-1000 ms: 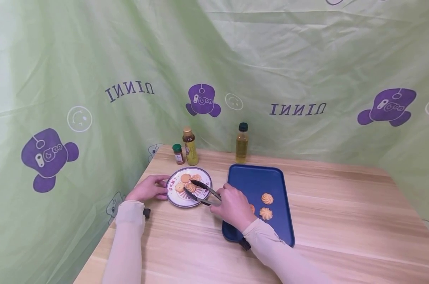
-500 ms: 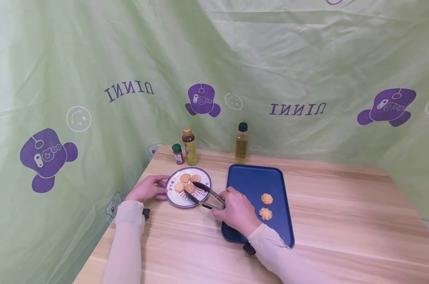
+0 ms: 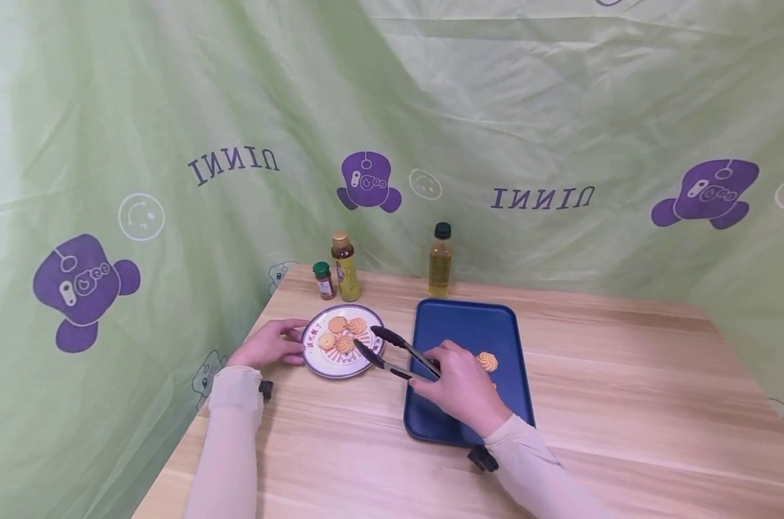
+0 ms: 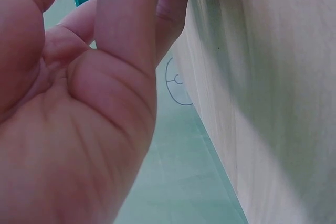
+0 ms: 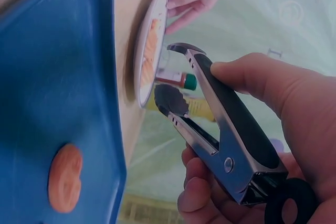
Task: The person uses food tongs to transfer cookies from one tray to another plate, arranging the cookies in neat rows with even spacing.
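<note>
Over the blue tray (image 3: pixel 450 324), gripping empty, gaping tongs (image 5: pixel 239 121) in the right hand (image 3: pixel 459 386), touching the printed plate (image 3: pixel 322 365)'s rim with spread fingers of the left hand (image 3: pixel 271 344), and counting four plated cookies (image 3: pixel 344 344), at least two more on the tray.

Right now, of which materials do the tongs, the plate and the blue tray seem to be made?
Tongs: silvery, glossy metal arms, from the bright reflections; the dark grips and tips suggest plastic or silicone.
Plate: probably glazed ceramic, as the white printed surface looks smooth, though melamine is possible.
Blue tray: plastic or coated metal, I cannot tell; its smooth face has a soft sheen.
</note>
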Tool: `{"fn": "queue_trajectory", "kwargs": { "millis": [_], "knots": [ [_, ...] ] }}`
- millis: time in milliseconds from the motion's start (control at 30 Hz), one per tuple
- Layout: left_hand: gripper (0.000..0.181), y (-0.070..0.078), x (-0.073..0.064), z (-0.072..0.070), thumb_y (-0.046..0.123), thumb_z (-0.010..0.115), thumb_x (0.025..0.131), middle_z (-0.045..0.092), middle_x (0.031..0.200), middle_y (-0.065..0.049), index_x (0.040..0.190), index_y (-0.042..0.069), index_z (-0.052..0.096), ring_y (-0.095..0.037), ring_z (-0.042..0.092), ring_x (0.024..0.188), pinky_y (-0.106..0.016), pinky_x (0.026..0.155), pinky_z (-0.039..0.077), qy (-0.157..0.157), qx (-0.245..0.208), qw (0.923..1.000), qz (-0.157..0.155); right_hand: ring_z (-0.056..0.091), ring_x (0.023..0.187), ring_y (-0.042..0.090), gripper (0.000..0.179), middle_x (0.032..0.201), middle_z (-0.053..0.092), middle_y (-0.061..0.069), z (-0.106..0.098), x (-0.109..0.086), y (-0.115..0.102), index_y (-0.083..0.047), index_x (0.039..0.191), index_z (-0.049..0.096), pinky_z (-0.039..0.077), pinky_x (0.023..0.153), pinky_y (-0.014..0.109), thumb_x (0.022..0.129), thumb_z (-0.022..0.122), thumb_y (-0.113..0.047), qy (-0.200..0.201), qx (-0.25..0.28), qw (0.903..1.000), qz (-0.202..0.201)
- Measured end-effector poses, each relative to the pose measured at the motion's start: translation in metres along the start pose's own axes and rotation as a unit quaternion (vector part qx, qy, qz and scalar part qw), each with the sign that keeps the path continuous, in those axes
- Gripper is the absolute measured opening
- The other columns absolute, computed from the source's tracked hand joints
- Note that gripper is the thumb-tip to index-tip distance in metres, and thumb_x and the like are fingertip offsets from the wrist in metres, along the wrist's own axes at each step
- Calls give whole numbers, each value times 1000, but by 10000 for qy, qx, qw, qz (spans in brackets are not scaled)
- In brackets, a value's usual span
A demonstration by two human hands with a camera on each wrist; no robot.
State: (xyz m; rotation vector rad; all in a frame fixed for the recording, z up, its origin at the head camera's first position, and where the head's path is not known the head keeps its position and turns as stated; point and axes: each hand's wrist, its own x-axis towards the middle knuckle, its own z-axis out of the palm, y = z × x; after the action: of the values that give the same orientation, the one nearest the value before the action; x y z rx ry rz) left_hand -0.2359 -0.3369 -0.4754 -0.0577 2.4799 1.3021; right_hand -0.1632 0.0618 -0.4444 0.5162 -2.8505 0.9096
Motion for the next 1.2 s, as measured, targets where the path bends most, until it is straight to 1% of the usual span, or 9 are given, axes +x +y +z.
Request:
{"fn": "queue_trajectory", "kwargs": {
  "millis": [100,300,333,400,500,600,733,900,1200],
  "knots": [
    [69,-1,1,0,0,72,105,60,140,-28,168,-2,44,-16,78,92,-31,86,73,-13,-44,10000,30,55,74,12,42,91,67,0,-7,-6,5,-3,116,84,50,60,26,86,95,-30,-66,118,9998,146],
    [69,-2,1,-1,0,71,105,60,139,-28,168,-3,44,-16,78,92,-31,86,73,-43,-85,9999,53,60,81,14,40,90,67,-2,-23,-19,17,-5,114,84,56,72,32,86,95,-31,15,-4,9998,197],
    [69,-2,1,-1,0,72,105,60,138,-28,168,-2,44,-16,78,92,-31,86,73,-43,-98,9999,46,60,82,14,40,91,68,-2,-26,-21,19,-6,115,84,55,72,32,86,94,-32,27,-14,9997,227],
    [69,-2,1,-1,0,72,105,60,138,-28,168,-2,43,-16,78,92,-31,86,73,-43,-96,9999,46,60,81,15,40,94,70,0,-32,-25,24,-6,116,84,53,66,30,87,94,-32,20,25,9995,305],
    [69,-2,1,0,0,72,106,60,138,-28,168,-2,44,-16,78,92,-32,86,74,-20,-123,9999,43,56,79,15,41,96,71,1,-43,-32,31,-6,118,84,47,63,26,88,92,-34,9,33,9992,410],
    [68,-2,0,0,0,71,106,60,137,-27,168,-2,44,-16,78,92,-32,86,74,-16,-152,9999,53,55,78,16,44,95,70,2,-54,-39,41,-5,120,84,45,64,27,88,92,-34,19,-9,9985,544],
    [68,-3,-1,-2,2,72,106,60,137,-27,169,-1,43,-16,79,92,-32,86,74,-23,-130,9999,17,57,79,17,50,98,72,4,-69,-49,56,-4,123,83,47,66,29,87,93,-38,-14,-165,9967,800],
    [68,-4,0,-3,4,72,107,61,138,-28,168,0,44,-16,79,92,-32,85,74,7,-22,10000,37,57,78,18,53,96,70,4,-85,-64,76,1,121,82,44,63,27,87,93,-39,-65,-329,9939,1050],
    [69,-7,2,-3,1,71,107,59,139,-30,169,-3,41,-17,79,93,-34,85,74,-103,-170,9997,121,52,75,15,49,91,67,0,-93,-91,99,-2,115,84,40,61,26,84,95,-38,312,-590,9935,928]
  ]
}}
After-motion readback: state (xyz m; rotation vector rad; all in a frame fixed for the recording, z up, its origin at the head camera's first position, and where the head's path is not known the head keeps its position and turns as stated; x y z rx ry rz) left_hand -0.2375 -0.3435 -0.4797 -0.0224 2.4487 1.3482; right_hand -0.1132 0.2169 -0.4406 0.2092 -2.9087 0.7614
